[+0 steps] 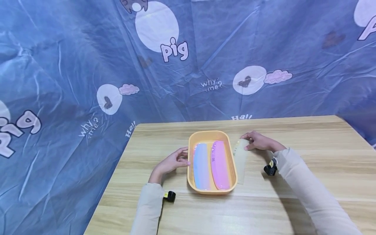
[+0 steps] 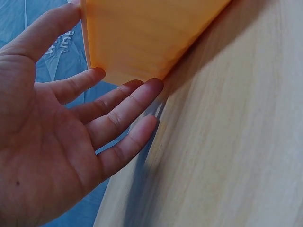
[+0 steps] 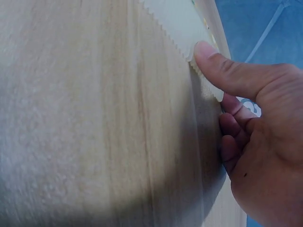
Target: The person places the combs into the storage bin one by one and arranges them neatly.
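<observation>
An orange tray (image 1: 212, 135) sits mid-table with a blue comb (image 1: 201, 166) and a pink comb (image 1: 219, 164) lying side by side in it. My left hand (image 1: 177, 160) is at the tray's left wall, fingers (image 2: 142, 92) straight and spread, their tips touching the orange tray (image 2: 142, 38). A pale cream comb (image 1: 241, 161) lies just right of the tray. My right hand (image 1: 255, 142) pinches its far end. In the right wrist view the thumb (image 3: 208, 59) presses on the cream comb (image 3: 177, 21), with the other fingers curled beneath.
The wooden table (image 1: 308, 153) stretches out to the right and towards me. A blue printed sheet (image 1: 88, 81) hangs behind it and drapes past its left edge. A black wrist camera (image 1: 270, 169) sits on the right sleeve.
</observation>
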`<state>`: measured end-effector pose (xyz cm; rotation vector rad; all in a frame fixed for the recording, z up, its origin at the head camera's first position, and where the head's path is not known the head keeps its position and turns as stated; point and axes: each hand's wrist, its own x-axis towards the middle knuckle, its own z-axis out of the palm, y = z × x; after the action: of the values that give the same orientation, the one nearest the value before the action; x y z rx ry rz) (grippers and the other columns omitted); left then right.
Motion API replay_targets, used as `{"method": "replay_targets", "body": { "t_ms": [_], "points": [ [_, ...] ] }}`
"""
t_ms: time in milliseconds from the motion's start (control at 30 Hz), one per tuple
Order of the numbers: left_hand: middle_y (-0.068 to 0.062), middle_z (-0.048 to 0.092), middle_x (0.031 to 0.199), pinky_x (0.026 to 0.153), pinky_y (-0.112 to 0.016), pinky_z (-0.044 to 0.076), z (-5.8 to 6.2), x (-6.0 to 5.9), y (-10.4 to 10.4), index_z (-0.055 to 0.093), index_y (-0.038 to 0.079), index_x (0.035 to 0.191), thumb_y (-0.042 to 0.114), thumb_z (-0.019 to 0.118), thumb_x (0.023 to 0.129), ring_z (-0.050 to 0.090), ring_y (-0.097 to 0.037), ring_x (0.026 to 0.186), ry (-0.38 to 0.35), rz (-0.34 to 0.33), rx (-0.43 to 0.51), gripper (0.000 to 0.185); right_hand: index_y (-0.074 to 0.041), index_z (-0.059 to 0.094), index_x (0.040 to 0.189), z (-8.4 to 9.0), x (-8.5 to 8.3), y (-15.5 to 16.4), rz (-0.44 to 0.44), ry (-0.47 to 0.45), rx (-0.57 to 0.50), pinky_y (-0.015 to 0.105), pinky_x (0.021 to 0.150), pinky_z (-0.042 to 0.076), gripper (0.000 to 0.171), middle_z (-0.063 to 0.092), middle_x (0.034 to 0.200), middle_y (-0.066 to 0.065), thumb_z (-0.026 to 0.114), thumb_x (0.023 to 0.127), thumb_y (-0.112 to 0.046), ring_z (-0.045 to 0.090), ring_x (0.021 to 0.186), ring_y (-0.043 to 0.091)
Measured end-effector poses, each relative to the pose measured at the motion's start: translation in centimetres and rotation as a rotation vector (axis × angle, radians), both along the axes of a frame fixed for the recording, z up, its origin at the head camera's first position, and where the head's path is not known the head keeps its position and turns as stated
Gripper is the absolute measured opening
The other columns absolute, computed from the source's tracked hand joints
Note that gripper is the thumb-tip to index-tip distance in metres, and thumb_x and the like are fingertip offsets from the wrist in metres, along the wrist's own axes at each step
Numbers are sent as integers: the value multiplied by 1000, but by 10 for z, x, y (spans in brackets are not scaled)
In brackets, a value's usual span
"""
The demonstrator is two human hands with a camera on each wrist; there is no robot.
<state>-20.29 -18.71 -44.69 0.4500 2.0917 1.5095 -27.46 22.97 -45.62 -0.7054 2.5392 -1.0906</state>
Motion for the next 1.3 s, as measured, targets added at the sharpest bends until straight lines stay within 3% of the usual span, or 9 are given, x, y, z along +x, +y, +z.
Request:
{"method": "replay_targets", "body": {
  "t_ms": [367, 767, 1133, 1300],
  "points": [
    [-22, 43, 144, 107, -46, 40, -1, 0, 0, 24, 10, 152, 20, 66, 92, 51, -32, 126, 9, -6, -28, 73, 15, 46, 119, 7, 7, 4, -46, -116, -34, 23, 83, 40, 48, 53, 108, 24, 70, 84, -5, 50, 100, 28],
    [-22, 40, 147, 107, -47, 41, -1, 1, 0, 26, 12, 152, 19, 65, 93, 46, -37, 131, 14, 0, -32, 71, 13, 48, 120, 9, 9, 7, -83, -128, -78, 18, 78, 43, 47, 58, 106, 19, 70, 83, -6, 51, 90, 12],
    [-23, 40, 147, 106, -45, 42, -3, 2, -1, 25, 13, 152, 21, 66, 93, 52, -34, 126, 4, 5, -44, 72, 11, 45, 129, 2, 16, 16, -157, -178, -217, 21, 79, 49, 50, 55, 116, 23, 66, 87, -7, 56, 89, 7],
    [-22, 41, 146, 107, -46, 41, -5, 1, -2, 26, 13, 152, 23, 67, 91, 49, -34, 128, 12, 8, -43, 74, 10, 37, 137, 3, 19, 20, -209, -240, -310, 26, 77, 54, 60, 62, 111, 8, 66, 88, -10, 62, 86, 8]
  ]
}}
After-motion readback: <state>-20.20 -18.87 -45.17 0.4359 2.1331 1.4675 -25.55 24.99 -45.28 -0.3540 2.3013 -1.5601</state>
